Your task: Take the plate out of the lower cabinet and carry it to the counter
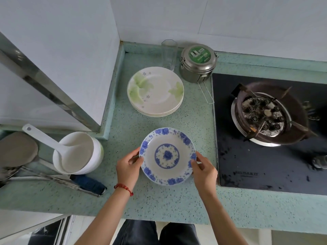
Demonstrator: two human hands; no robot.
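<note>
While both hands grip opposite rims, the blue-patterned plate (pixel 167 156) sits level at the near part of the counter (pixel 159 206), probably for a steady set-down. Left hand (pixel 128 167) and right hand (pixel 203 171) fingers pinch its edges. Farther back, a stack of green-leaf plates (pixel 155 91) leaves this spot free.

Bare forearms, a red bead bracelet (pixel 123 187), dark trousers (pixel 141 232).
</note>
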